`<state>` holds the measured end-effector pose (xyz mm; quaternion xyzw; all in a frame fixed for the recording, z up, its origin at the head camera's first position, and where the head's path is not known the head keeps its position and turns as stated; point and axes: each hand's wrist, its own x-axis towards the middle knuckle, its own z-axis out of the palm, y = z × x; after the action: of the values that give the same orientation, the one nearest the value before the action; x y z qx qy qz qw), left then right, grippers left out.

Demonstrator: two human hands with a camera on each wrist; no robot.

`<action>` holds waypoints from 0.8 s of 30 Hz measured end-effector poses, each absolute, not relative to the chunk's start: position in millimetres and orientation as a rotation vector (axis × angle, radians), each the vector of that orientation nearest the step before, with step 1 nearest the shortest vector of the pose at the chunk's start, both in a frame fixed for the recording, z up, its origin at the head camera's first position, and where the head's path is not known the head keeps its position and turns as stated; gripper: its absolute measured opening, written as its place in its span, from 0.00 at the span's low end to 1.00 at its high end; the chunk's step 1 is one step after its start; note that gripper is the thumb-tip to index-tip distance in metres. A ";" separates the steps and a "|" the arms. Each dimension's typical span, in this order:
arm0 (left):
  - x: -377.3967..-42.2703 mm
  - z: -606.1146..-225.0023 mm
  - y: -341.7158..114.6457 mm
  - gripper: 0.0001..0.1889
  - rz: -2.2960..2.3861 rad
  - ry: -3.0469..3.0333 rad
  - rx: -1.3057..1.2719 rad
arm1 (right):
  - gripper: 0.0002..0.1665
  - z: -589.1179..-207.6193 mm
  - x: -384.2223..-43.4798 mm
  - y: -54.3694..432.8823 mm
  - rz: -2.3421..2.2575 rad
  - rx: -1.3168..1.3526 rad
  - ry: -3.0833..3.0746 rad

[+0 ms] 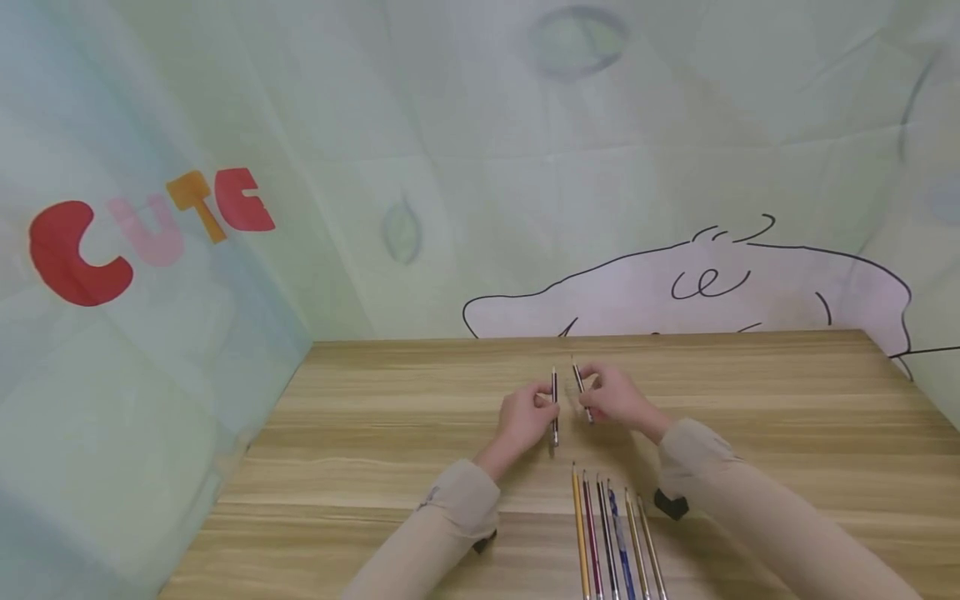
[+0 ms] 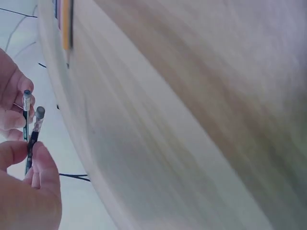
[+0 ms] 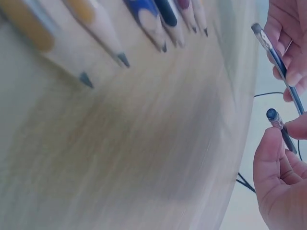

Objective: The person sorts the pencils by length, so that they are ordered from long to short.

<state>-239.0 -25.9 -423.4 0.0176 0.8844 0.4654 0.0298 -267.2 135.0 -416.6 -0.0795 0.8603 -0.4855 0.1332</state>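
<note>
My left hand [image 1: 527, 419] pinches a dark pencil [image 1: 555, 408] between thumb and fingers, its tip pointing to the back of the table. Just to the right, my right hand [image 1: 617, 395] pinches a second dark pencil [image 1: 579, 379], which leans slightly left at its tip. A narrow gap separates the two pencils. In the left wrist view, the grey eraser end [image 2: 40, 112] of the left pencil shows above the thumb. The right wrist view shows the metal band and eraser [image 3: 272, 115] of the right pencil sticking out of the fingers.
Several pencils lie side by side nearer me: a yellow one [image 1: 578, 525], a dark red one [image 1: 592, 533], a black one, a blue patterned one [image 1: 621, 542] and gold ones [image 1: 637, 542]. They rest on a wood-grain table [image 1: 360, 467]. A printed cloth [image 1: 337, 208] hangs behind.
</note>
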 end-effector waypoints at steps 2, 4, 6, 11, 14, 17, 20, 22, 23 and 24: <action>-236.6 -421.3 -24.9 0.15 1.488 2.710 0.052 | 0.27 -414.1 -263.7 135.9 -1.436 -0.249 2.483; -234.1 -419.5 -23.8 0.16 1.523 2.700 0.061 | 0.27 -412.1 -259.7 136.9 -1.465 -0.284 2.470; -231.2 -418.0 -22.5 0.16 1.549 2.688 0.076 | 0.26 -410.2 -255.4 138.0 -1.491 -0.329 2.456; -222.9 -415.2 -18.1 0.15 1.620 2.623 0.101 | 0.25 -409.8 -245.7 142.1 -1.578 -0.422 2.386; -218.3 -414.7 -15.8 0.15 1.661 2.581 0.097 | 0.26 -410.7 -239.7 145.4 -1.622 -0.452 2.337; -213.5 -414.3 -14.0 0.14 1.677 2.562 0.096 | 0.27 -410.2 -232.5 147.8 -1.646 -0.466 2.297; -208.8 -414.5 -12.7 0.14 1.690 2.542 0.104 | 0.28 -409.5 -224.9 149.4 -1.659 -0.475 2.270; -205.9 -414.6 -12.2 0.13 1.720 2.511 0.118 | 0.28 -409.1 -219.9 150.1 -1.664 -0.472 2.253; -204.5 -415.0 -12.1 0.13 1.732 2.498 0.127 | 0.27 -409.1 -217.4 150.3 -1.665 -0.469 2.246; -203.3 -415.4 -11.9 0.13 1.747 2.479 0.124 | 0.28 -409.3 -215.2 150.4 -1.667 -0.471 2.239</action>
<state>-203.3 -11.9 -415.4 0.0409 0.8155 0.5748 0.0529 -215.2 150.4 -409.3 -0.1645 0.7814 -0.5817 0.1546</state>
